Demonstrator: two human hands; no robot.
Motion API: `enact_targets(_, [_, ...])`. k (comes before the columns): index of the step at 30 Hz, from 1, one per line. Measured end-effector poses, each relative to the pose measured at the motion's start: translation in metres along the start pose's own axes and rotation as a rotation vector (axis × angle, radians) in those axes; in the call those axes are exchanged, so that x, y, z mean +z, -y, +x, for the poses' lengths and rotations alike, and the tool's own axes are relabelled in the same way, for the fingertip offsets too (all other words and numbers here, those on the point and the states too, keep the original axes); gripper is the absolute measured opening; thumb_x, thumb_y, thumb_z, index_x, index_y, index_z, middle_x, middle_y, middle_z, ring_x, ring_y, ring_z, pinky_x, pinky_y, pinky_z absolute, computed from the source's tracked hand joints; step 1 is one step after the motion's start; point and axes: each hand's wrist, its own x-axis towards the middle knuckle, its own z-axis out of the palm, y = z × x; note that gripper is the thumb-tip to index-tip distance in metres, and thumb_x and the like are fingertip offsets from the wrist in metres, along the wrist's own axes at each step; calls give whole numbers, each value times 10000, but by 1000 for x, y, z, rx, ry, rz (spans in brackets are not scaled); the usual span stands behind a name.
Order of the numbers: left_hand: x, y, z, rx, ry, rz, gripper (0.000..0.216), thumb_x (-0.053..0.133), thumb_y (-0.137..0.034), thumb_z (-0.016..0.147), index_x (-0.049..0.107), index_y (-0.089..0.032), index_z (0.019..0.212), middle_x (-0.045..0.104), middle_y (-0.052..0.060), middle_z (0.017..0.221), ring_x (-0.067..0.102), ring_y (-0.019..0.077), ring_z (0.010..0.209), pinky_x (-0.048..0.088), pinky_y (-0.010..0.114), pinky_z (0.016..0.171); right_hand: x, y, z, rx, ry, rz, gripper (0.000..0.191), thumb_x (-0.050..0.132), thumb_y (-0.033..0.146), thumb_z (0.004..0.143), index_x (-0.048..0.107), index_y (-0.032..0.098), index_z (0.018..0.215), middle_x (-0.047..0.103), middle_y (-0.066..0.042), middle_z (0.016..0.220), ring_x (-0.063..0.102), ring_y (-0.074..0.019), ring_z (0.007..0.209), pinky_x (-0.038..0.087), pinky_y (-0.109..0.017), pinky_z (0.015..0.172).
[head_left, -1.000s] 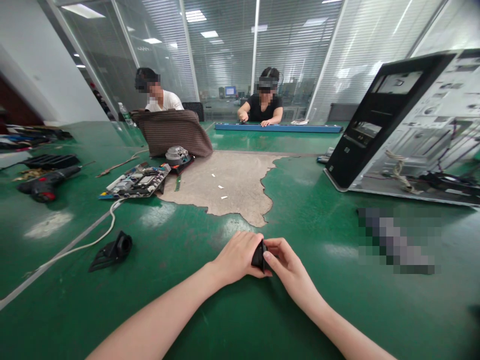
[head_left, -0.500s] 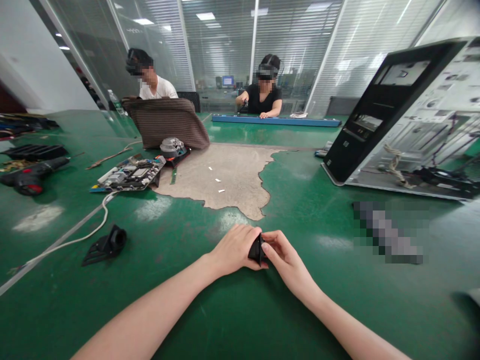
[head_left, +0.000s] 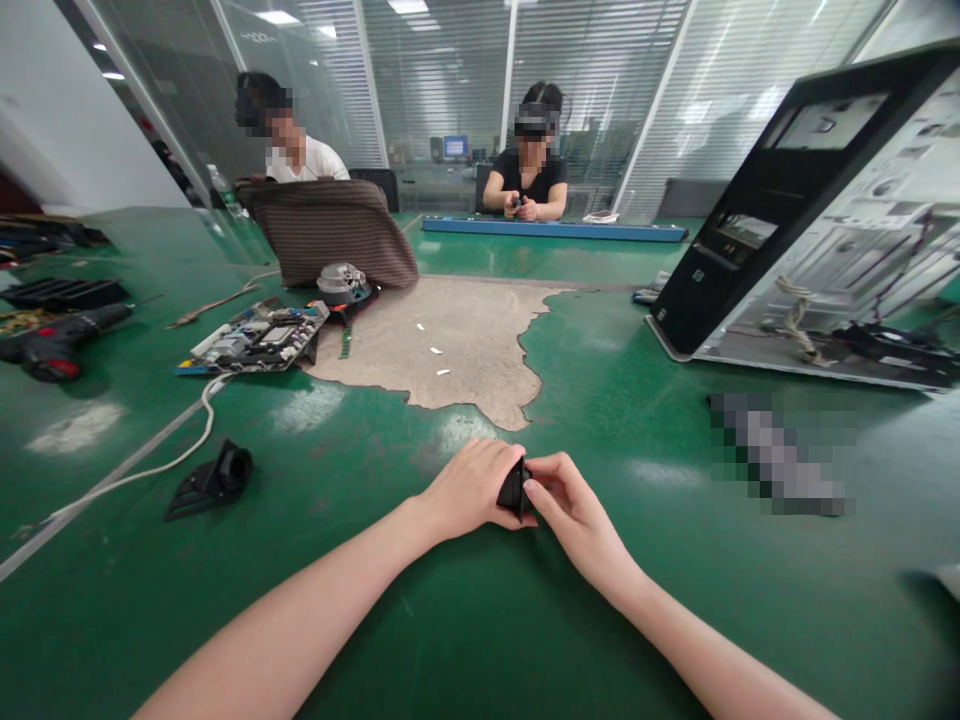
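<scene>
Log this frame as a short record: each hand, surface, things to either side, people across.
Left hand: wrapped around a small black part
Right hand: fingertips on the same part
Surface: green table
Left side: second black part, circuit board, power drill
Right side: computer case with its side open; pixelated item, identity unclear
Across: person in white; person in black behind a blue bar

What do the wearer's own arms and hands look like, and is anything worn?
The left hand and right hand are gloveless, with no rings visible. The left forearm and right forearm show no sleeve, watch or cable.
</scene>
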Motion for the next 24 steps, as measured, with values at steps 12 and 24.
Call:
enact_targets(12, [0, 1, 0, -15, 23, 12, 505, 645, -374, 632, 402, -165, 1021, 548, 52, 913, 508, 218, 820, 367, 322, 710, -2, -3, -7, -145, 42, -119, 159, 480, 264, 823, 482, 222, 976, 454, -64, 1098, 492, -185, 1037, 447, -334, 893])
enact_targets(24, [0, 0, -1, -31, 12, -18, 511, 647, -396, 627, 406, -169, 1017, 546, 49, 898, 509, 222, 822, 365, 327, 711, 0, -2, -4, -35, 101, -97, 192, 409, 274, 858, 431, 213, 1039, 539, -56, 954, 563, -174, 887, 522, -315, 732])
